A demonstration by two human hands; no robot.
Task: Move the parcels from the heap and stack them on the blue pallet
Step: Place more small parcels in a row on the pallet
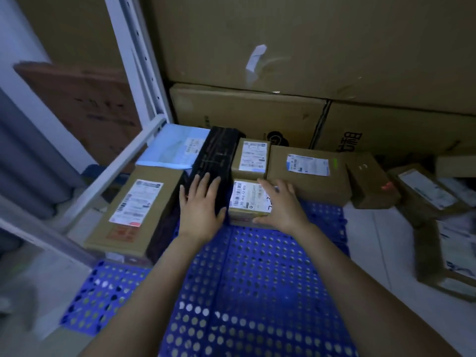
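Several parcels (306, 173) sit at the far end of the blue pallet (257, 279). I log:

- Long black parcel (219, 155), with my left hand (202, 202) flat on top, fingers straight and slightly spread.
- Small labelled carton (246, 197), just beside it. My right hand (279, 204) grips it, thumb on the near face and fingers curled over its right edge.
- Heap (438, 202), on the floor to the right.

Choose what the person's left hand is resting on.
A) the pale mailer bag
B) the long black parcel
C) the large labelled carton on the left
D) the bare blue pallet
B: the left hand lies flat, fingers straight, on top of the long black parcel.
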